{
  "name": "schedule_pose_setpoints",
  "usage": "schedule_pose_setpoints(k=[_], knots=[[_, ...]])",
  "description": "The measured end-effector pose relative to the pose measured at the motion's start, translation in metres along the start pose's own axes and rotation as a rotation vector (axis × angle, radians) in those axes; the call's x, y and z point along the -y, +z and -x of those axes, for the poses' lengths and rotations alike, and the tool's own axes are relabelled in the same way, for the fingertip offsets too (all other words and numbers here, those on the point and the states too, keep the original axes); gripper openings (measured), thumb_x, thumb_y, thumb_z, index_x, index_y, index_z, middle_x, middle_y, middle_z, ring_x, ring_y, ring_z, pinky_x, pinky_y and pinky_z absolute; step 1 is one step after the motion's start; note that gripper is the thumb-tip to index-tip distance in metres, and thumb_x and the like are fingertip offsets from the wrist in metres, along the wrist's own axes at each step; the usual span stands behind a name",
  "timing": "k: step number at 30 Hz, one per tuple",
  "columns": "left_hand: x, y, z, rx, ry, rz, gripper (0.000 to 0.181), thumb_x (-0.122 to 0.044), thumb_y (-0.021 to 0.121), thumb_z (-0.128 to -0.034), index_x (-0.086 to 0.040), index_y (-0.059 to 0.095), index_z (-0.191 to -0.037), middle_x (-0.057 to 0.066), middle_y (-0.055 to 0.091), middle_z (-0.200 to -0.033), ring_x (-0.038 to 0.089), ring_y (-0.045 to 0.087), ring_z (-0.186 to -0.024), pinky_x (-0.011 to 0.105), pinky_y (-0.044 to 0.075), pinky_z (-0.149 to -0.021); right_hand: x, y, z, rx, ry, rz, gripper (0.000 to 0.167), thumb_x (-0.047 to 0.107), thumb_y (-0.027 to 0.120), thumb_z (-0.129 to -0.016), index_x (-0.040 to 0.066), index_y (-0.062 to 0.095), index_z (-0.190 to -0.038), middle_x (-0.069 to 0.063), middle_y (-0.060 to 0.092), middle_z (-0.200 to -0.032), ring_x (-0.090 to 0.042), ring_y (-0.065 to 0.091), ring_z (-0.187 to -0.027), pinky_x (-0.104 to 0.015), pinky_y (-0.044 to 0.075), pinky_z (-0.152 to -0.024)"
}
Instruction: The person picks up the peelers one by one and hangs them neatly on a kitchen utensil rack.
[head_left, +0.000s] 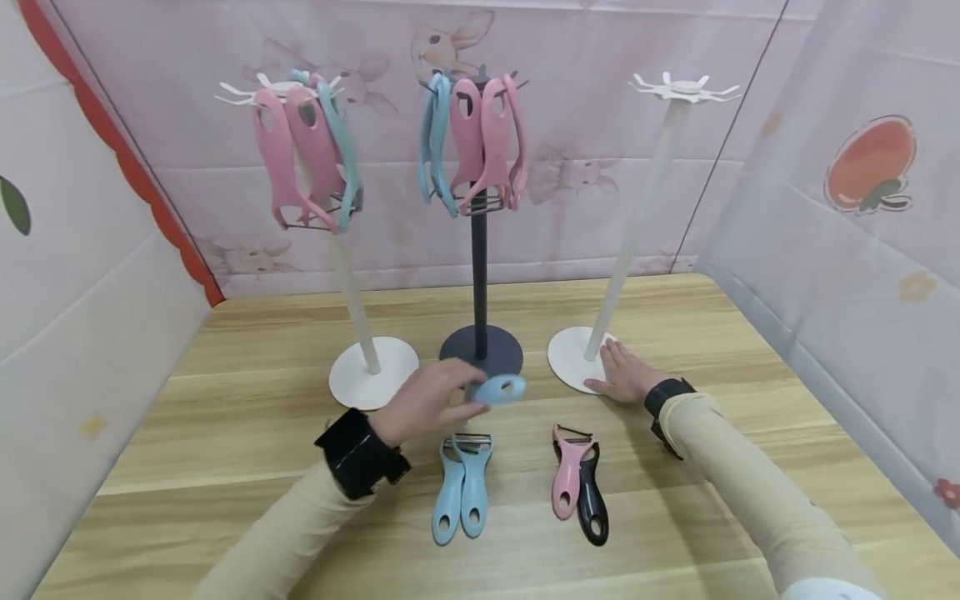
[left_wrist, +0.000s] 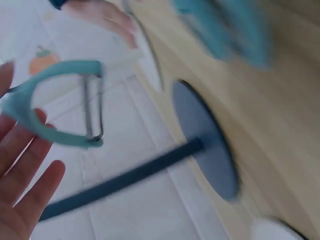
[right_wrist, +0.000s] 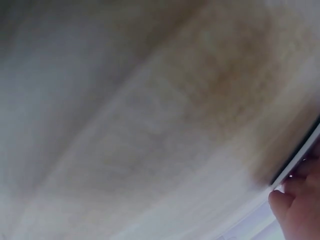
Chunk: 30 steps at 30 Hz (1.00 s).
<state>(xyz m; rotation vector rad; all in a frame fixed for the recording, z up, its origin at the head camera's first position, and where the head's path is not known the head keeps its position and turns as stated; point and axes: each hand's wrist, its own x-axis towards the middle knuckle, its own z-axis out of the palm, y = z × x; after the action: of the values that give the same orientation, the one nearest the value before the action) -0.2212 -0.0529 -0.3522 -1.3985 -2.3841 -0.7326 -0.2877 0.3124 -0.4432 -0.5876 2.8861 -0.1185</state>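
My left hand (head_left: 429,402) pinches a light blue Y-shaped peeler (head_left: 493,392) just in front of the dark stand's base (head_left: 457,342). In the left wrist view the peeler (left_wrist: 75,68) shows its metal blade, with the fingers (left_wrist: 30,157) behind the handle end. My right hand (head_left: 628,375) rests with fingers extended on the round base (head_left: 567,358) of the right white stand (head_left: 637,212), whose hooks are bare. On the table below lie two light blue peelers (head_left: 474,487), plus a pink peeler (head_left: 568,479) overlapping a black peeler (head_left: 592,507).
Pink and blue peelers hang on the left white stand (head_left: 348,283) and on the dark stand (head_left: 480,267). The three stands form a row across the back of the wooden table (head_left: 255,433). Patterned cloth walls (head_left: 570,225) surround it.
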Motion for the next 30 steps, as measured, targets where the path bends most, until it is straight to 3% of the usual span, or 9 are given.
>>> schedule_pose_setpoints(k=[3,8,14,21,25,30], knots=[[-0.004,0.001,-0.026,-0.124,-0.037,0.073,0.026,-0.020,0.072,-0.0792,-0.002,0.066,-0.098,0.005,0.066,-0.089,0.015,0.061,-0.079,0.023,0.050,-0.070,0.004,-0.002,-0.001,0.007,-0.001,-0.002,0.107,0.072,0.015,-0.083,-0.023,0.014,-0.133,-0.040,0.009,-0.140,-0.047,0.008,-0.131,-0.050,0.011,-0.108],[-0.013,-0.008,-0.068,-0.281,-0.109,0.230,0.026,-0.016,0.069,-0.0817,0.002,0.065,-0.101,0.010,0.068,-0.090,0.015,0.064,-0.079,0.021,0.051,-0.071,0.014,-0.007,-0.001,0.027,0.010,-0.041,0.088,0.052,0.035,-0.094,-0.024,0.011,-0.133,-0.040,0.005,-0.140,-0.048,0.005,-0.131,-0.050,0.009,-0.108],[-0.023,-0.023,-0.112,-0.430,-0.086,0.400,0.021,-0.010,0.065,-0.0841,0.005,0.063,-0.099,0.011,0.068,-0.081,0.012,0.064,-0.067,0.019,0.051,-0.060,0.020,-0.012,0.001,0.043,0.025,-0.022,0.084,0.046,0.037,-0.095,-0.024,0.012,-0.133,-0.040,0.006,-0.140,-0.047,0.005,-0.132,-0.049,0.009,-0.108],[-0.034,-0.040,-0.152,-0.490,-0.096,0.439,0.019,-0.013,0.063,-0.0864,0.003,0.063,-0.096,0.010,0.068,-0.079,0.010,0.062,-0.066,0.019,0.050,-0.061,0.024,-0.016,0.007,0.056,0.030,-0.001,0.083,0.046,0.037,-0.095,-0.025,0.014,-0.131,-0.042,0.008,-0.138,-0.048,0.007,-0.131,-0.050,0.011,-0.108],[-0.040,-0.047,-0.170,-0.493,-0.132,0.428,0.021,-0.016,0.063,-0.0862,0.002,0.063,-0.098,0.009,0.068,-0.080,0.010,0.063,-0.068,0.018,0.049,-0.062,0.024,-0.016,0.008,0.059,0.037,-0.003,0.083,0.046,0.036,-0.096,-0.025,0.013,-0.132,-0.042,0.007,-0.139,-0.048,0.006,-0.131,-0.049,0.010,-0.108],[-0.046,-0.052,-0.189,-0.513,-0.124,0.398,0.023,-0.017,0.064,-0.0860,0.002,0.063,-0.099,0.008,0.067,-0.080,0.009,0.061,-0.069,0.017,0.048,-0.063,0.020,-0.014,0.008,0.030,0.031,-0.019,0.082,0.043,0.039,-0.095,-0.026,0.014,-0.131,-0.043,0.008,-0.138,-0.050,0.008,-0.130,-0.051,0.011,-0.108]])
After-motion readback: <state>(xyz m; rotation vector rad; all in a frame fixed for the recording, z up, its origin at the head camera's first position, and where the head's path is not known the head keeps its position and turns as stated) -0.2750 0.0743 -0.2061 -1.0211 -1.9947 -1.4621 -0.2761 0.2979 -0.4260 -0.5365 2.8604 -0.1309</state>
